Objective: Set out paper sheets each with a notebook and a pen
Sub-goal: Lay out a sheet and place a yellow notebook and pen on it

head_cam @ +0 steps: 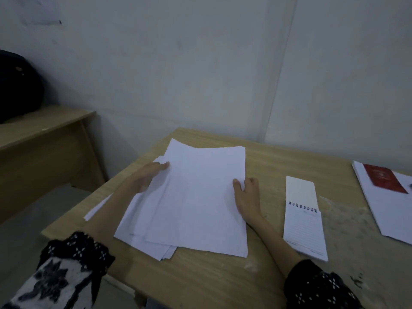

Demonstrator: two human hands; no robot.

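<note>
A loose stack of white paper sheets point(196, 201) lies on the wooden table point(223, 282). My left hand point(148, 175) holds the stack's left edge, thumb on top of the sheets and fingers hidden beneath. My right hand point(247, 195) holds the top sheet's right edge, thumb on the paper. An open spiral notebook point(304, 219) with lined pages lies to the right of my right hand. At the far right another paper sheet point(388, 210) carries a red notebook point(384, 178); a small dark object point(410, 186) shows at the frame's edge.
A single sheet point(98, 207) hangs over the table's left edge. A second wooden desk point(40, 130) stands at the left with a dark bag point(17, 88) on it. A grey wall runs behind the table.
</note>
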